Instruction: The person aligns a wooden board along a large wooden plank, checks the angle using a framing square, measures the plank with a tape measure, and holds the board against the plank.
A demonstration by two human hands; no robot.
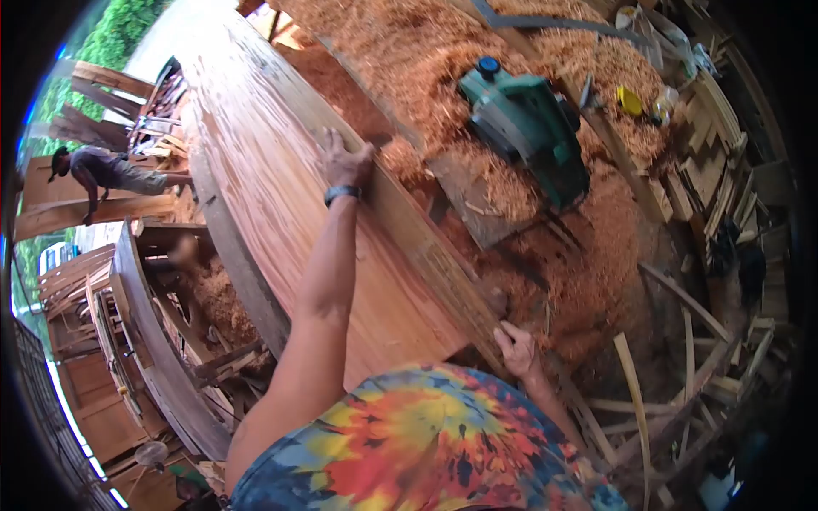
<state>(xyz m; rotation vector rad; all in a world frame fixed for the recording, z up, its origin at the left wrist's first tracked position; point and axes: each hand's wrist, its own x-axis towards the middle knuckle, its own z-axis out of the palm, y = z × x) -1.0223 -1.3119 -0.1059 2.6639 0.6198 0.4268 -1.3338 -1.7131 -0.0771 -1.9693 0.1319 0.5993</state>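
A long, wide wooden plank point(281, 196) with pinkish, streaked grain runs diagonally in front of me. My left hand point(346, 162), with a dark watch point(342, 194) on its wrist, rests on the plank near its right edge. Its fingers lie stretched on the wood and the thumb points out to the side. Closer to my body, my right hand point(518, 351) is closed at the plank's right edge, fingers curled; its underside is hidden. A green power planer point(532, 128) with a blue knob sits among shavings, right of the plank and apart from both hands.
Orange wood shavings point(383, 51) lie heaped around the planer. Offcuts and strips point(716, 162) pile up at right, near a yellow object point(629, 100). A bent-over person point(111, 175) stands at left beside other boards. A long curved board point(158, 358) leans at lower left.
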